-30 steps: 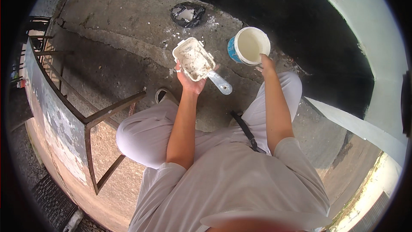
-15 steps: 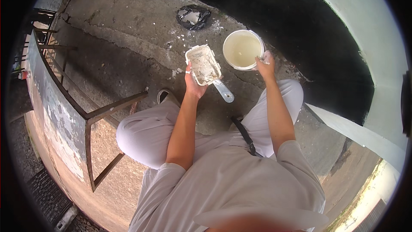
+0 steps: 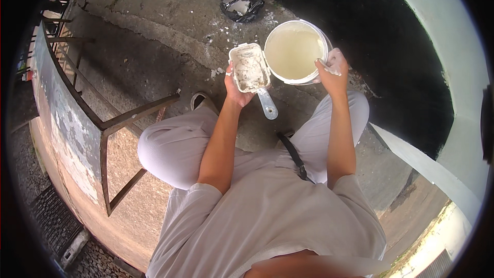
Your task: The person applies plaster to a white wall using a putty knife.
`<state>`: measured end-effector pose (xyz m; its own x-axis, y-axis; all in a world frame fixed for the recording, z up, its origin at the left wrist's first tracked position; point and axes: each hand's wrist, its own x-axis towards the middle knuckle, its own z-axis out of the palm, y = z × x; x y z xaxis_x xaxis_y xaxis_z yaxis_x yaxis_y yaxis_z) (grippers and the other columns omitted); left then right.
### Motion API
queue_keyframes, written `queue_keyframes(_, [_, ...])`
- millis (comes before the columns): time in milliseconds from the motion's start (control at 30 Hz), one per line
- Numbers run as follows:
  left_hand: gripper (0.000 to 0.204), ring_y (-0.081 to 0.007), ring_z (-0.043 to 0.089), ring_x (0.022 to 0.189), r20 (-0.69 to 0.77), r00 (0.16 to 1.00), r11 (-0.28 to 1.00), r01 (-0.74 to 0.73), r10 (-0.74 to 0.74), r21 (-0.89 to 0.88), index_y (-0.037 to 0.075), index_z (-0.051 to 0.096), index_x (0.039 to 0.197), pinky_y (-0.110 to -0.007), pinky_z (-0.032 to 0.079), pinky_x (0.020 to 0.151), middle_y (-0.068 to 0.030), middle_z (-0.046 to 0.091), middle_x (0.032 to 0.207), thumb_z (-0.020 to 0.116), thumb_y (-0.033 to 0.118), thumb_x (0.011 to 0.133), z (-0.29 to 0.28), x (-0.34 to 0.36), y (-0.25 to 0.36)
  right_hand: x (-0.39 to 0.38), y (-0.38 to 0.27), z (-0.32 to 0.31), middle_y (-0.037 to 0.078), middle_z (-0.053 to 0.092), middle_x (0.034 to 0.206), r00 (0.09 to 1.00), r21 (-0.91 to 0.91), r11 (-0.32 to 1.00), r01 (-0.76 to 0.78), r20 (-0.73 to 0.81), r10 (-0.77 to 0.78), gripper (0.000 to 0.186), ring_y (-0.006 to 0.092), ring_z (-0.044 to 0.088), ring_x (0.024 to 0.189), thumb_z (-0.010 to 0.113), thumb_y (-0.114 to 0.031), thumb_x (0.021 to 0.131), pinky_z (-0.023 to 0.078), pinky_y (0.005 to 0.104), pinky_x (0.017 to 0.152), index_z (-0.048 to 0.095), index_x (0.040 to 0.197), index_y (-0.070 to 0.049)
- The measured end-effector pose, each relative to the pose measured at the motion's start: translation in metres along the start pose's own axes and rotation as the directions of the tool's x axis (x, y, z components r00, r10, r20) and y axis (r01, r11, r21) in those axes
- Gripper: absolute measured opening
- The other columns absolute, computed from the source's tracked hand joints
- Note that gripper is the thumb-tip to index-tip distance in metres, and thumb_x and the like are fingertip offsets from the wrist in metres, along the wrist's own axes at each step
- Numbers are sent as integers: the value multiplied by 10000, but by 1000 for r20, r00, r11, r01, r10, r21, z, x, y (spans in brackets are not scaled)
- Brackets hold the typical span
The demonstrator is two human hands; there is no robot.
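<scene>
My left hand is closed around a small rectangular plastic tub, its inside smeared with white paste. A scraper with a pale grey handle sticks out from under the tub toward me; its blade is hidden, and I cannot tell whether the same hand grips it. My right hand, dusted white, grips the right rim of a round white bucket, thumb over the edge. The bucket tilts toward the tub, and its pale yellowish inside shows. Its left rim is right beside the tub's right edge.
A black plastic bag with white powder sits on the concrete floor ahead, white specks around it. Left stands a metal-framed panel with peeling paint. A wall with a black lower part curves along the right.
The bucket has been raised and tilted toward the tub, and the gap between them has closed. The tub has shifted slightly right and turned more upright in my left hand.
</scene>
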<state>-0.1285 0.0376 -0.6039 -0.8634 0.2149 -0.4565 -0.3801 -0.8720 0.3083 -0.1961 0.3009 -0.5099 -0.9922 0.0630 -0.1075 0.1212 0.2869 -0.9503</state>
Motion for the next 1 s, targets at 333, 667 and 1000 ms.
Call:
queue_keyframes(333, [813,-392,634,1107,21,1000,990,-11,14,-142,142,468,1458,-608,519,879,-147,602,1341,394,730,901,5,6,1,0,-24,-6,98,574,642,989,-185,974,135,-37,-144,311,144,622,547,771,-17,745,507,321,454,469,822,-11])
queue_keyframes(667, [763,-368,586,1218,-58,998,999,-40,40,3,148,436,1479,-620,498,938,-116,558,1411,406,676,928,7,7,-4,-1,-67,4,207,687,827,938,-442,828,344,130,-320,362,403,702,773,812,-128,705,557,431,675,553,926,-5])
queue_keyframes(1000, [731,-347,567,1259,-40,994,992,-98,101,75,129,423,1486,-592,488,981,-113,546,1428,429,630,954,20,2,-9,-8,-86,9,268,687,814,899,-480,761,437,211,-383,460,460,684,790,787,-169,732,551,478,700,558,1083,20])
